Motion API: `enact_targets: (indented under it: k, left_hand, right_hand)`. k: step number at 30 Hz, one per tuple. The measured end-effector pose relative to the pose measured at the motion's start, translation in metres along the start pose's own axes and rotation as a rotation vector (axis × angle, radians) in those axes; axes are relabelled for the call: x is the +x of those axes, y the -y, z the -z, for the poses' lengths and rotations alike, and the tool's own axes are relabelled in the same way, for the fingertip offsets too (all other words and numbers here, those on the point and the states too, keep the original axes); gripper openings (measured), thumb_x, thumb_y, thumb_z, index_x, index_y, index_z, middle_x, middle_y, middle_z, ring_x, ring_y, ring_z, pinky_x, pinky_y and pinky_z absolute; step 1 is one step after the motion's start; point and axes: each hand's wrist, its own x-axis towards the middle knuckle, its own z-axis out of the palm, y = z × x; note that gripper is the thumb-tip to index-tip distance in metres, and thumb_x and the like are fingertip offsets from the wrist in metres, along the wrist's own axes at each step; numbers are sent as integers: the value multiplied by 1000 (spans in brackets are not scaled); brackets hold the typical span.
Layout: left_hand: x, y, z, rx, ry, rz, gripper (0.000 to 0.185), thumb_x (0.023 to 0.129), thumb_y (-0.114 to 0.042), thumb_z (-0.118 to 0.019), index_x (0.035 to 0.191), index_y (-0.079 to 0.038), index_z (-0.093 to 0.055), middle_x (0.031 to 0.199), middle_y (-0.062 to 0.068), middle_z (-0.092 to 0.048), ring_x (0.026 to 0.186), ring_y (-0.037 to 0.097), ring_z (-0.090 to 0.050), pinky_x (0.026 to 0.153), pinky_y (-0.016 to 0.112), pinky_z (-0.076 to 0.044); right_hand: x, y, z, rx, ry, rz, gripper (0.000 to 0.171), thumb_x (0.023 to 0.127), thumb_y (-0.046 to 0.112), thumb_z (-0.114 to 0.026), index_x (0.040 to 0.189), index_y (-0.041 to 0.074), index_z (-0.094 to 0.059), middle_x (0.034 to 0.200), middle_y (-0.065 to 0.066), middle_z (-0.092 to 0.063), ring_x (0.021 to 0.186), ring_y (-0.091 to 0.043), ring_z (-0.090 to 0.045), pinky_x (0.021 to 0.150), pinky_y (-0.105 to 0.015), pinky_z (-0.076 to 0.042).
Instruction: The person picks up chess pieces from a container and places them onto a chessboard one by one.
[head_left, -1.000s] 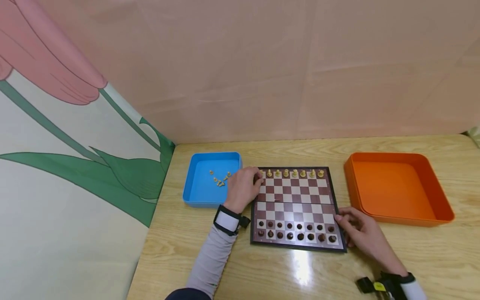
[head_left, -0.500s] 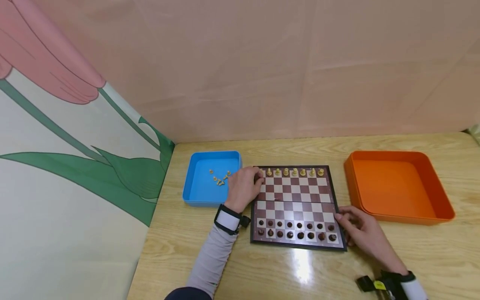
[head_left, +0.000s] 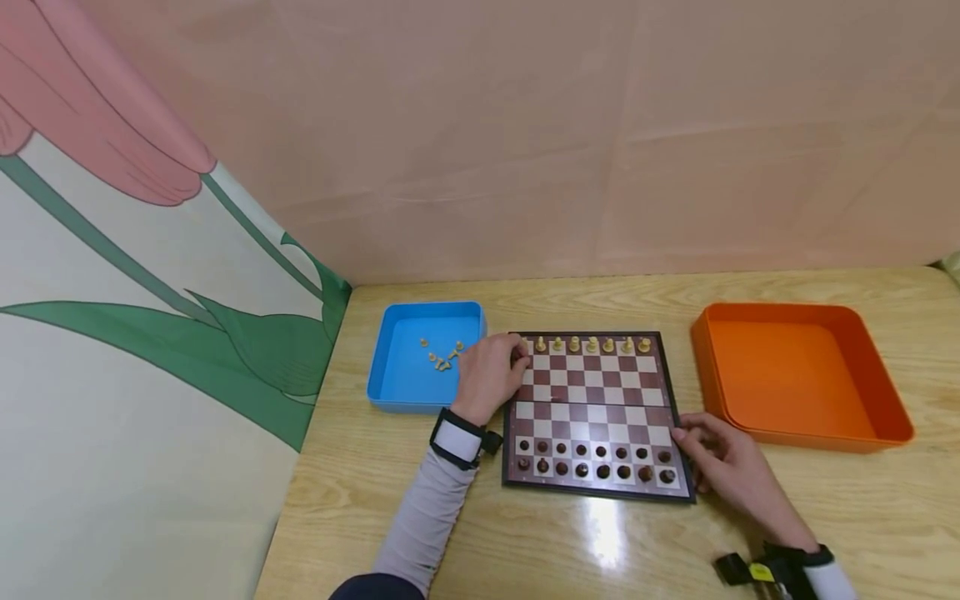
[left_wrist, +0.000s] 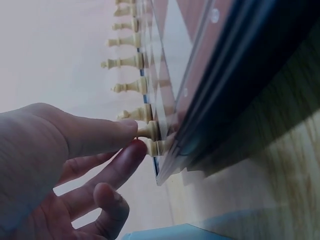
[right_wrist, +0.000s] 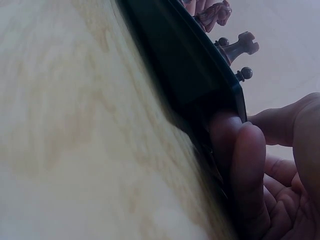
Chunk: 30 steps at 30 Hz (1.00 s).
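Observation:
At the far left corner of the chessboard [head_left: 585, 417], my left hand [head_left: 487, 379] pinches a pale chess pawn [left_wrist: 149, 131] between thumb and index finger. Its base is on the board and its head is hidden by the fingertips. A row of taller pale pieces [head_left: 592, 344] stands along the far edge. My right hand [head_left: 723, 462] grips the board's near right side, thumb at the top edge and fingers curled under the rim [right_wrist: 227, 75]. Two rows of dark pieces [head_left: 603, 472] stand upright on the near side, including a dark rook [right_wrist: 242, 46].
Left of the board, a blue tray [head_left: 390, 375] holds several small pale pawns [head_left: 440, 364]. An orange tray [head_left: 795, 375] stands at the right, close to my right hand. A pinkish cloth wall [head_left: 525, 150] rises behind the wooden table [head_left: 585, 550].
Both hands keep their places at the board, and the pieces stand as before. Only the head view has shifted very slightly.

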Motion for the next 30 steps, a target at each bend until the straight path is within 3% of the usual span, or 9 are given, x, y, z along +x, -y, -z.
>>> enact_targets:
  k: [5, 12, 19, 30]
  left_hand:
    - [0, 3, 2, -41, 29, -19, 8, 100, -31, -77, 95, -25, -77, 87, -9, -73, 68, 6, -60, 53, 21, -42]
    - [-2, 15, 19, -228, 71, -18, 8, 102, -25, -75, 103, -19, -79, 102, -2, -77, 67, 7, -58, 54, 23, -41]
    - [-2, 39, 40, -280, 18, 46, 11, 104, -24, -72, 108, -15, -78, 99, 2, -77, 51, 11, -50, 46, 27, -37]
    - [-6, 81, 57, -246, -92, 214, 14, 104, -22, -73, 111, -11, -78, 93, 9, -76, 55, 17, -56, 46, 28, -38]
  right_hand:
    - [0, 0, 0, -1, 3, 0, 53, 111, 43, -57, 144, 1, -57, 99, -13, -72, 60, -20, -62, 53, -32, -56]
    - [0, 0, 0, 3, 3, -5, 55, 111, 45, -57, 144, 1, -57, 99, -14, -72, 60, -21, -62, 54, -32, -57]
    - [0, 0, -1, 8, -13, 20, 52, 111, 43, -58, 142, 2, -58, 98, -14, -72, 59, -20, -62, 53, -33, -57]
    - [-1, 1, 1, -3, -2, 23, 52, 111, 42, -58, 143, 1, -57, 98, -14, -71, 59, -20, -62, 53, -32, -57]
